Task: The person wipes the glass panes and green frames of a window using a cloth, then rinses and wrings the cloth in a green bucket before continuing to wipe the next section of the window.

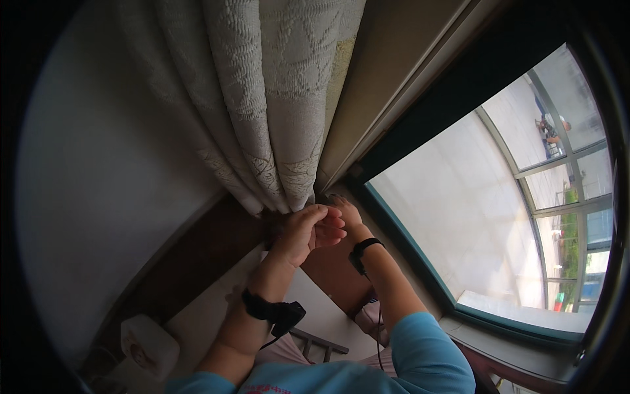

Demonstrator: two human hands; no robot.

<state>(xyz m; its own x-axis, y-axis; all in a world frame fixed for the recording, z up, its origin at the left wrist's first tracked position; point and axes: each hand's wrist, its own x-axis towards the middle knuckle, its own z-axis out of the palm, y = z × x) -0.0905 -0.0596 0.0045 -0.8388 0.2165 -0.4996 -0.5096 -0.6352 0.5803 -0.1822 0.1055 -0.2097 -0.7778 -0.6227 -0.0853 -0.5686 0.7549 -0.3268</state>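
In the middle, my left hand (pixel 307 234) is turned partly palm up with its fingers loosely curled. I see nothing in its palm. Just beyond it hang the gathered lower folds of a white patterned curtain (pixel 295 108); whether the hand touches them I cannot tell. My right hand (pixel 347 212) reaches past it to the corner of the window sill, beside the curtain's bottom end. A small dark item (pixel 332 198) shows at its fingertips, too unclear to name or to say whether it is gripped. Each wrist wears a black strap, the left one with a device (pixel 288 317).
A green-framed window (pixel 408 236) stands close on the right, with people seen outside. Below is a reddish-brown surface (pixel 330 283). A white plastic container (pixel 150 347) sits at lower left, near a dark baseboard (pixel 197 256). A dark metal frame (pixel 320 342) shows near my legs.
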